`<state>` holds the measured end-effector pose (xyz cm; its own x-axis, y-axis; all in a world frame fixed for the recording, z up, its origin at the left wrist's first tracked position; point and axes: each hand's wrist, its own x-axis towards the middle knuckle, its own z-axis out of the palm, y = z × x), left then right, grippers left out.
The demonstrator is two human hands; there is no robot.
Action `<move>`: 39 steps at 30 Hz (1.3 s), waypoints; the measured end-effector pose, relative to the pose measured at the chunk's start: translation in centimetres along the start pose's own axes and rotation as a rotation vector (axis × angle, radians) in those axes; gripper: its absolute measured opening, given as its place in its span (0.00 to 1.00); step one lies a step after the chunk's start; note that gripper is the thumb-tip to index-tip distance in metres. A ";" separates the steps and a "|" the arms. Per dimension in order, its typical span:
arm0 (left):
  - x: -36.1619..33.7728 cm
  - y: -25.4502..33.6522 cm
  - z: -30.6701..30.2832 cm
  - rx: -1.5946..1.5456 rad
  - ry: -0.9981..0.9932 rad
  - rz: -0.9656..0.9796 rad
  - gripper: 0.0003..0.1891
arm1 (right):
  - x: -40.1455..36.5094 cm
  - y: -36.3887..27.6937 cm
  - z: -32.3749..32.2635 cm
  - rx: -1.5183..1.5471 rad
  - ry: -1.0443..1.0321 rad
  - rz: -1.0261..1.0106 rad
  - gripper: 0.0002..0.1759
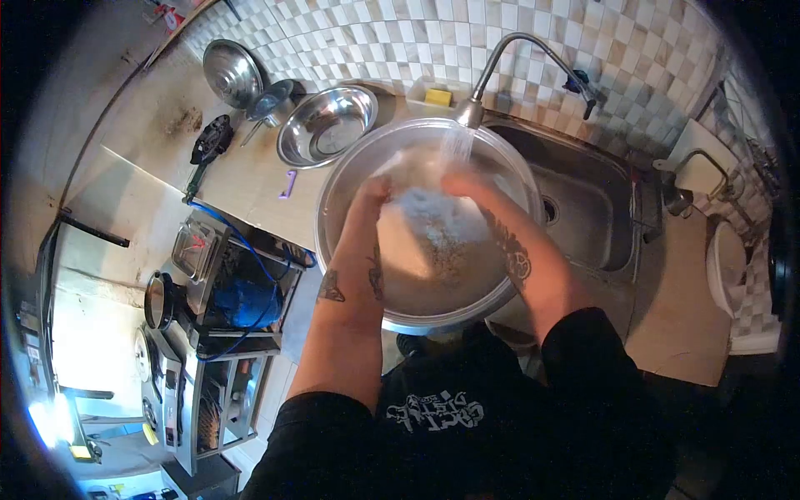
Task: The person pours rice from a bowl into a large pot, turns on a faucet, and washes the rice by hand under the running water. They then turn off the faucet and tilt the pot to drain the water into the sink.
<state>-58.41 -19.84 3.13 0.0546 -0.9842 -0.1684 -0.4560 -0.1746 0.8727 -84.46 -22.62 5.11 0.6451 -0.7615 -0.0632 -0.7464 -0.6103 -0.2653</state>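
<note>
A large metal basin (336,275) stands at the left edge of the sink, holding cloudy liquid with pale grains (442,250) in the middle. Water runs into it from the faucet head (469,112) at its far rim. My left hand (377,190) is inside the basin on the left, its fingers blurred and partly hidden. On the right, my right hand (461,183) is beside the falling water, also blurred. Whether either hand holds anything cannot be made out.
Left of the basin are a smaller steel bowl (360,104), a lid (232,73), a small pot (273,102) and a purple item (287,184). The sink (587,200) lies right. A yellow sponge (437,97) sits behind.
</note>
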 end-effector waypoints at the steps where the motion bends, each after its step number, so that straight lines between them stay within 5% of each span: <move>1: -0.4 -1.6 -1.1 0.261 -0.022 -0.051 0.19 | -0.3 1.3 0.1 -0.081 -0.106 -0.030 0.17; 4: -2.8 -6.1 -2.1 0.566 -0.099 -0.220 0.19 | -3.4 3.3 0.3 0.015 -0.213 0.085 0.17; 8: -4.1 -8.4 0.7 0.389 -0.116 -0.366 0.19 | -8.0 0.3 0.6 0.701 0.001 0.271 0.18; 13: -4.0 -4.7 5.6 -0.797 -0.310 -0.308 0.19 | -5.9 -4.3 3.3 1.533 0.113 0.182 0.18; 17: -6.8 -1.1 8.0 -1.175 -0.308 0.014 0.20 | -3.4 -7.9 0.2 1.516 0.018 0.369 0.18; 20: -4.7 1.3 5.6 0.511 -0.038 0.351 0.18 | -1.4 -7.4 -1.6 1.214 0.023 0.433 0.20; 23: -8.4 7.7 4.1 0.549 0.291 0.741 0.16 | -0.7 -7.8 -2.7 0.857 0.332 0.150 0.25; 25: -6.0 7.3 4.0 0.491 0.252 0.564 0.15 | 1.0 -7.3 -2.2 0.503 0.551 0.015 0.27; 29: 2.0 5.7 4.7 0.365 0.165 0.213 0.14 | 1.8 -6.1 -5.4 0.509 0.162 0.292 0.25; 32: 3.4 5.9 2.6 1.073 0.015 0.782 0.13 | 2.0 -4.5 -4.5 0.418 0.325 0.305 0.29; 34: 4.2 8.8 3.5 1.345 -0.260 0.557 0.14 | 6.4 1.5 1.4 0.206 0.178 0.082 0.27; 35: 5.6 5.8 4.1 0.987 -0.191 0.541 0.15 | 6.1 2.2 2.1 0.202 0.128 0.066 0.27; 39: 7.5 -1.5 3.7 0.858 -0.195 0.359 0.19 | 3.7 4.0 4.0 0.366 0.038 0.127 0.27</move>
<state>-60.59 -26.83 -1.11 -0.3300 -0.9390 -0.0968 -0.9178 0.2952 0.2656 -84.40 -26.98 -0.04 0.5392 -0.8380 -0.0837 -0.7079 -0.3972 -0.5841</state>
